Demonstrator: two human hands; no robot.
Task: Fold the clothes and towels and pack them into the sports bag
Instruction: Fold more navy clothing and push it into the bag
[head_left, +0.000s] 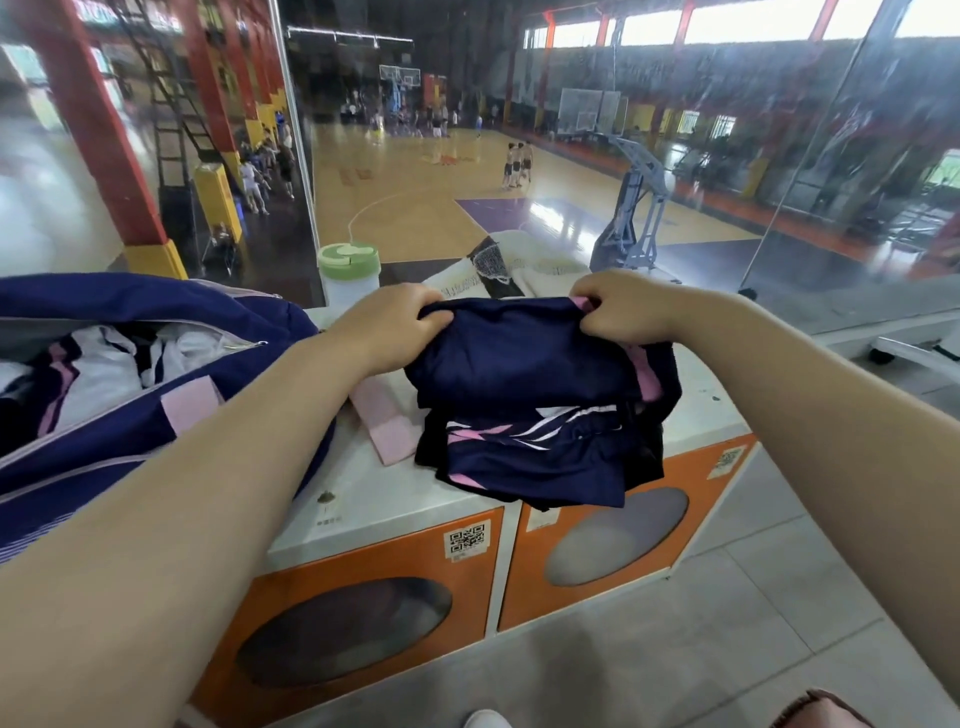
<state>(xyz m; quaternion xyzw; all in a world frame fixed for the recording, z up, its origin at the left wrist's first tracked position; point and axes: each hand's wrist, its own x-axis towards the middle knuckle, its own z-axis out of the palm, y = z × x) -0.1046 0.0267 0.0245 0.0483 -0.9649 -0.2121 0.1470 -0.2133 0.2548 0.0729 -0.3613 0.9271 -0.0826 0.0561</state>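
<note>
A navy garment with pink and white stripes (524, 364) hangs folded over in front of me, its lower part lying on the white cabinet top (384, 499). My left hand (389, 322) grips its upper left edge and my right hand (618, 306) pinches its upper right edge. The navy sports bag (156, 415) stands open at the left, with white and striped clothes (98, 374) inside and a pink strap (382, 415) trailing onto the cabinet top. A white towel or cloth (524, 260) lies bunched behind the garment.
A white bottle with a green lid (349, 275) stands behind my left hand, against a glass wall. The cabinet has orange doors with oval windows (363, 613). Tiled floor lies to the right. Beyond the glass is a basketball court with people.
</note>
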